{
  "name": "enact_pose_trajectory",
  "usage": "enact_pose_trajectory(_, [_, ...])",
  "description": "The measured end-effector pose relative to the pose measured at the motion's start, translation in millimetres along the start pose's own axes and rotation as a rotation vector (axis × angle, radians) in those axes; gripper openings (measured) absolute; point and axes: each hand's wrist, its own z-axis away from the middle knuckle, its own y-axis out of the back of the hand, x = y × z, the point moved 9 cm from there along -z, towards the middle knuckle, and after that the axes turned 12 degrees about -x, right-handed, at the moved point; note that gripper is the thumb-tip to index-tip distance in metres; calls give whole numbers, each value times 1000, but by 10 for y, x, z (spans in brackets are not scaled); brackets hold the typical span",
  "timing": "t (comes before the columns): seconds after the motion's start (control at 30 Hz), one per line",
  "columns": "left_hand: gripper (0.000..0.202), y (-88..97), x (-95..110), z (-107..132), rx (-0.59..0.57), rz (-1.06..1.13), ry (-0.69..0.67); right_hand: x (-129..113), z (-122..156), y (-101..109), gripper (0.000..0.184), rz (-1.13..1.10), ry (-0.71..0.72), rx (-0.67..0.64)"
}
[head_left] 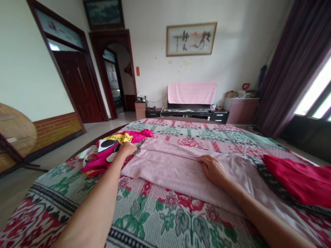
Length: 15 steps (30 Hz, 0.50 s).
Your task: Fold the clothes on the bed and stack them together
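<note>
A pale pink garment (170, 165) lies folded lengthwise across the flowered cloth (134, 213), its right part spreading loosely toward the front. My right hand (214, 170) rests on it, fingers curled over and pinching the fabric along the upper fold. At the garment's left end is my left hand (127, 148), closed like a fist, between the pale garment and a bright pink printed garment (103, 162). Its fingertips are turned away, so what they grip is hidden. The printed garment is crumpled, with yellow and black-and-white patches.
On the right lies a folded red garment (300, 179) with dark patterned fabric under it. Beyond the bed-like surface stands a low black cabinet (155, 114) with a pink cloth (192, 92) draped above it. A round wooden board (15, 134) leans at the left.
</note>
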Motion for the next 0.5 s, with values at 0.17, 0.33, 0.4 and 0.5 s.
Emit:
enact_pose_trajectory(0.17, [23,-199,39,64,-288,-115,8,22,18,1,32,-3,10,45])
enact_pose_trajectory(0.33, [21,-271,69,110,-376,-58,-33,23,17,0,31,-11,31,58])
enact_pose_trajectory(0.4, [18,-300,67,108,-393,-45,-35,18,19,4,31,-17,35,61])
enact_pose_trajectory(0.5, [12,-315,44,87,-380,-46,-16,8,25,10,30,-18,38,65])
